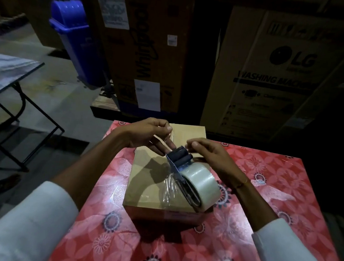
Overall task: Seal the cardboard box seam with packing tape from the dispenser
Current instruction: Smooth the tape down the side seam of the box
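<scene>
A small brown cardboard box [148, 182] sits on a table covered with a red flowered cloth [264, 199]. On top of the box lies a tape dispenser [180, 159] with a roll of clear packing tape [201, 182]. A crinkled strip of clear tape [169, 186] lies along the box's near seam. My left hand [148, 135] hovers over the far part of the box and pinches the free end of the tape between thumb and fingers. My right hand [208, 153] holds the dispenser at its front end, by the cutter.
Large appliance cartons [274, 76] stand close behind the table. A blue swing-lid bin [79, 40] leans against another carton [148, 52] at the back left. A folding table [4, 74] with black legs stands on the floor at the left.
</scene>
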`<state>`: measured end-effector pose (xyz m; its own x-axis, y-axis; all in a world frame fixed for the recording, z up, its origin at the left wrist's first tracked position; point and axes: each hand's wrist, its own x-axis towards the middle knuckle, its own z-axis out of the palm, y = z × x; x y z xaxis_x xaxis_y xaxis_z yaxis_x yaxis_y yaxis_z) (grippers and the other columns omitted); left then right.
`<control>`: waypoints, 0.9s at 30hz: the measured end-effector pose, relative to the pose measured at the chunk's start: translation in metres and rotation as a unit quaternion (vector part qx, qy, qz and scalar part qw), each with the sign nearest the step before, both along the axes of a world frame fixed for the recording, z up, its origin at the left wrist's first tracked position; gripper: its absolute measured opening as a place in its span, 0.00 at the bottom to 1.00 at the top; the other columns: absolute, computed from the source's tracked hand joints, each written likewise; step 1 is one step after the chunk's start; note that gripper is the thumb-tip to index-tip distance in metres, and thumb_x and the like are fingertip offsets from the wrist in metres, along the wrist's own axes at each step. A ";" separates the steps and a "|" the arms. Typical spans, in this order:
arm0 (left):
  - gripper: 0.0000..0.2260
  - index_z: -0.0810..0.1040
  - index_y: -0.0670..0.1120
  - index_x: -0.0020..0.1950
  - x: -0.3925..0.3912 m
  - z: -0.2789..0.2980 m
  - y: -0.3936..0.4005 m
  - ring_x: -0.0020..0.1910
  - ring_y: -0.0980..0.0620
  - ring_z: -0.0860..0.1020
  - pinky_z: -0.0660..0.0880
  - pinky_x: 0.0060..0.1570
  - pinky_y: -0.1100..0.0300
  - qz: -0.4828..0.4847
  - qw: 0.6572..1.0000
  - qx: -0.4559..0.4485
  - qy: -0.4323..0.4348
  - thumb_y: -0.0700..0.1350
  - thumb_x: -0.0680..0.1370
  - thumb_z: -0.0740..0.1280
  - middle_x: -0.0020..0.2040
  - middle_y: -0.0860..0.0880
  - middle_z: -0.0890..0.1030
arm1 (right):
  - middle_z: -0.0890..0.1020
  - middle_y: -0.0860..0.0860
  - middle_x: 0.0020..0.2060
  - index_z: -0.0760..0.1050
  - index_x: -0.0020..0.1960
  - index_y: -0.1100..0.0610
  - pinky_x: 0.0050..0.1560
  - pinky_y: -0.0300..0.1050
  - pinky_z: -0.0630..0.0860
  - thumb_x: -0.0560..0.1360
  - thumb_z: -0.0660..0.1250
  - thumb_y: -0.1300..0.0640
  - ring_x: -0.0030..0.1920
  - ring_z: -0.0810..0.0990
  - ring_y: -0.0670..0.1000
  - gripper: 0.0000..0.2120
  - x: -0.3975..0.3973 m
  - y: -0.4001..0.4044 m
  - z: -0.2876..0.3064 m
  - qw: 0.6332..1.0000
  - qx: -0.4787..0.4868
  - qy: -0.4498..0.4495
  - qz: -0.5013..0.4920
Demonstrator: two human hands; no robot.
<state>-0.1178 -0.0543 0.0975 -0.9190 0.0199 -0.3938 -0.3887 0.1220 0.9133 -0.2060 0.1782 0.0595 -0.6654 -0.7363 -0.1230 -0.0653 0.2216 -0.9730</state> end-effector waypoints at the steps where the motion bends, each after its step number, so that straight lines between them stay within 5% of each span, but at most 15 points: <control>1: 0.10 0.72 0.43 0.47 -0.003 0.000 0.000 0.50 0.36 0.84 0.82 0.52 0.44 -0.009 1.000 -0.001 -0.001 0.48 0.84 0.60 0.54 0.34 0.84 | 0.85 0.51 0.56 0.80 0.61 0.57 0.59 0.49 0.80 0.80 0.64 0.52 0.59 0.82 0.50 0.14 -0.002 -0.006 0.005 1.000 -0.012 -0.008 0.004; 8: 0.10 0.74 0.43 0.49 -0.021 -0.006 -0.007 0.55 0.30 0.82 0.77 0.60 0.36 -0.041 0.999 -0.016 -0.027 0.48 0.83 0.62 0.55 0.31 0.82 | 0.84 0.54 0.46 0.80 0.55 0.66 0.48 0.40 0.78 0.77 0.68 0.61 0.46 0.82 0.46 0.10 -0.008 -0.040 0.003 0.999 -0.020 -0.030 0.018; 12: 0.10 0.76 0.43 0.49 -0.028 -0.013 -0.017 0.52 0.37 0.84 0.80 0.58 0.43 -0.073 0.995 -0.042 -0.047 0.51 0.80 0.66 0.51 0.38 0.84 | 0.82 0.54 0.42 0.79 0.53 0.67 0.49 0.47 0.80 0.77 0.67 0.63 0.44 0.82 0.50 0.07 -0.012 -0.046 -0.005 0.999 -0.014 -0.035 0.016; 17: 0.16 0.77 0.43 0.54 -0.033 -0.013 -0.031 0.55 0.42 0.84 0.79 0.52 0.51 -0.133 0.978 -0.155 -0.051 0.55 0.76 0.69 0.54 0.43 0.86 | 0.81 0.53 0.40 0.80 0.51 0.66 0.39 0.42 0.78 0.77 0.68 0.63 0.39 0.79 0.52 0.07 -0.018 -0.048 -0.017 1.000 0.010 -0.016 -0.010; 27: 0.21 0.74 0.45 0.68 0.002 -0.068 0.017 0.50 0.51 0.80 0.78 0.44 0.63 0.038 0.992 -0.120 0.003 0.47 0.76 0.72 0.54 0.49 0.79 | 0.82 0.54 0.47 0.81 0.54 0.63 0.36 0.35 0.78 0.77 0.69 0.59 0.42 0.81 0.51 0.08 -0.026 -0.046 -0.028 1.000 0.003 -0.019 -0.014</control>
